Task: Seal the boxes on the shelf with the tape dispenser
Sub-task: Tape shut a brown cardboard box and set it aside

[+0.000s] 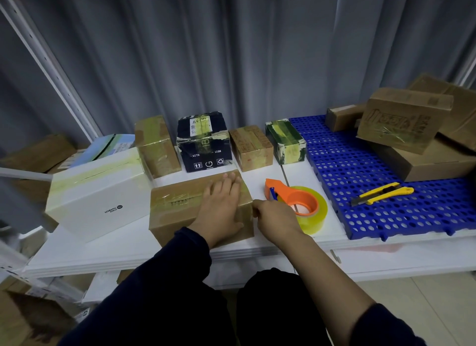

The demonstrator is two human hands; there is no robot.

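Lying flat with straight fingers, the left grip [221,204] presses the brown box [177,209] on the shelf [128,245], while the right grip [277,218] curls at the box's right edge, its hold unclear, the tape dispenser [301,200] just right of the box.

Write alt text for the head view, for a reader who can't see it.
A person's left hand lies flat on a taped box on a shelf; the right hand, fingers curled, meets the box's right edge beside an orange tape dispenser.

Packing or storage room: taped cardboard boxes [251,144] crowd a white metal shelf [154,247], blue plastic pallet [360,170] at 3 o'clock.
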